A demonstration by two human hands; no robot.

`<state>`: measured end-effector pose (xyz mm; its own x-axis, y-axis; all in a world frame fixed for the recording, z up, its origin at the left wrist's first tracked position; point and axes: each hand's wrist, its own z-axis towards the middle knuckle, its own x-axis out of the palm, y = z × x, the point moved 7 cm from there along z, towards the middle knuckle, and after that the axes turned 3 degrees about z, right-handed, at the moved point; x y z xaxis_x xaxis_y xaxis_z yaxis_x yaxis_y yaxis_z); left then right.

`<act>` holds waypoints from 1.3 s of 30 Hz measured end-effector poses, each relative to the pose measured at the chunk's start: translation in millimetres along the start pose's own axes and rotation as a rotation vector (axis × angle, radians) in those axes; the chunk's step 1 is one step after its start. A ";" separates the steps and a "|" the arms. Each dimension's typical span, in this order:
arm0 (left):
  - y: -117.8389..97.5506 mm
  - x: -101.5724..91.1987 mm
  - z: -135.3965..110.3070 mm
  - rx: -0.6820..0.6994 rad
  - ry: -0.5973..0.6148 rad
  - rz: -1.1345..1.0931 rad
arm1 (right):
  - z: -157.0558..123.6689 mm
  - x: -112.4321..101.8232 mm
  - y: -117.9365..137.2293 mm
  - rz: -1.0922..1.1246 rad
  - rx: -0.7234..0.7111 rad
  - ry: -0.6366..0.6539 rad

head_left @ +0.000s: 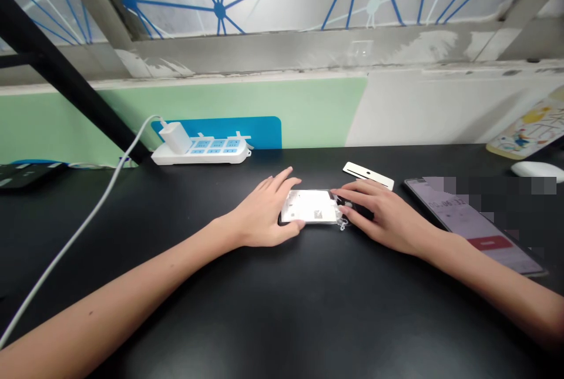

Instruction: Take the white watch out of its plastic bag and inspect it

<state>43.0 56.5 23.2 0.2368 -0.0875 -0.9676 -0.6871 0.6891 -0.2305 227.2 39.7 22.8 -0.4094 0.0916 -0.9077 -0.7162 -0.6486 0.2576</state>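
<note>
A phone (pixel 308 207) in what looks like a clear case lies flat on the black table, its upper face mostly white with small printed marks. My left hand (pixel 267 208) grips its left end, thumb along the near edge and fingers spread over the far side. Across its right end reach the fingers of my right hand (pixel 383 211), fingertips and thumb at the dark corner and clear plastic. A small clear charm (pixel 341 224) hangs off that end, by my right thumb. Part of the right end is hidden under my right fingers.
Behind my right hand lies a white slotted strip (pixel 368 175). A larger tablet-like device (pixel 478 232) with a lit screen is under my right forearm's far side. At the back left stands a white power strip (pixel 202 151) with a charger (pixel 175 137) and trailing white cable (pixel 99 205).
</note>
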 end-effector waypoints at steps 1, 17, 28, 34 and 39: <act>-0.5 2.0 0.6 -0.015 0.003 0.009 | 0.1 -0.1 1.1 0.006 -0.008 -0.004; -5.9 8.7 -1.2 0.064 -0.096 -0.027 | -3.8 4.0 -5.3 0.225 0.123 -0.020; -2.6 14.4 0.6 0.007 -0.017 0.031 | -2.9 -4.5 -8.3 0.156 0.094 0.016; -1.8 15.1 -0.5 -0.012 0.007 0.039 | -4.1 -11.4 -21.4 0.142 0.075 0.073; -3.9 15.6 0.1 0.002 0.023 0.040 | -6.4 -14.2 -19.1 0.073 0.112 0.076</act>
<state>49.4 52.5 9.1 0.1931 -0.0766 -0.9782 -0.6944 0.6937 -0.1914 250.3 46.0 28.7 -0.4219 -0.0127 -0.9065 -0.7466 -0.5624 0.3553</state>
